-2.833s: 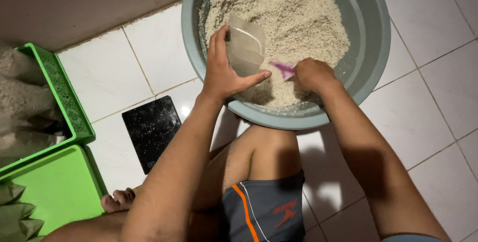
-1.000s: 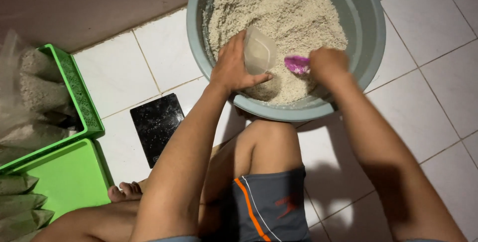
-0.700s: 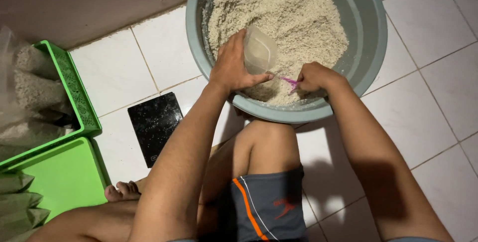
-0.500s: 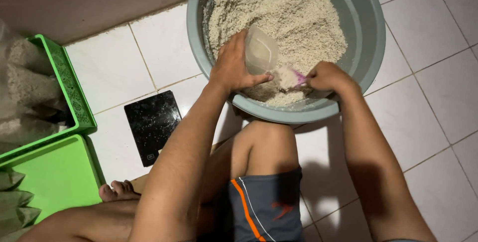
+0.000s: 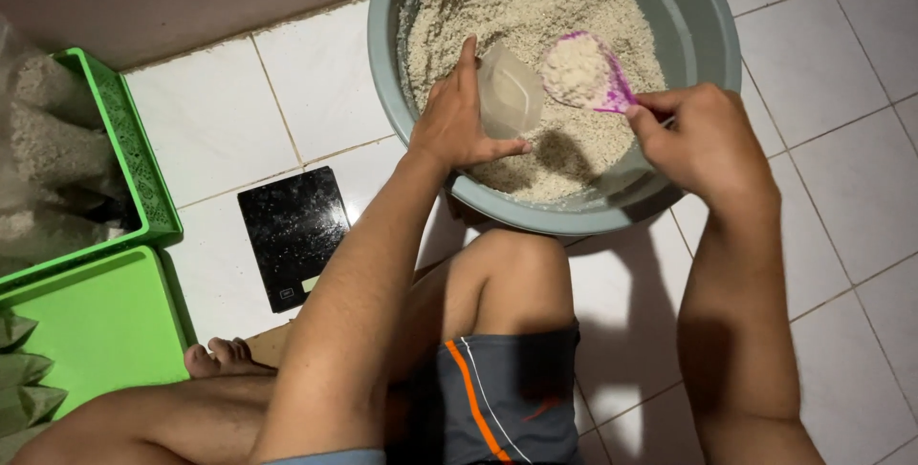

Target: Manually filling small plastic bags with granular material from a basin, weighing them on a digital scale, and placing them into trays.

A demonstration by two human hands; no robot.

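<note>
The grey basin (image 5: 712, 35) sits on the floor under both hands, heaped with pale, coarse grain (image 5: 521, 6) that fills most of it. The left hand (image 5: 459, 121) rests over the basin's near side, its fingers (image 5: 467, 59) wrapped around a small clear plastic bag (image 5: 507, 92) with the thumb stretched along the bag's lower edge; the bag's mouth opens toward the right hand. The right hand (image 5: 703, 140) hangs above the near right rim, fingers pinched together on the handle of a purple scoop (image 5: 583, 73). The scoop's bowl reaches out left of those fingers, just beside the bag's mouth, and carries a rounded load of the same grain.

The floor (image 5: 822, 54) is white glazed tile with thin grey joints; a dull brown strip runs along the top left. Well left of the left fingers stands a green plastic crate (image 5: 134, 159) with a lattice wall, holding filled clear bags, and nearer the person lies a flat green lid (image 5: 96, 322) with more filled bags at its edge. Between the crate and the left forearm, a black flat kitchen scale (image 5: 292, 245) lies on the tile. The person sits on the floor, 1 bare knee raised below the basin, in grey shorts with an orange stripe.

The bag is thin, translucent, and creased.
</note>
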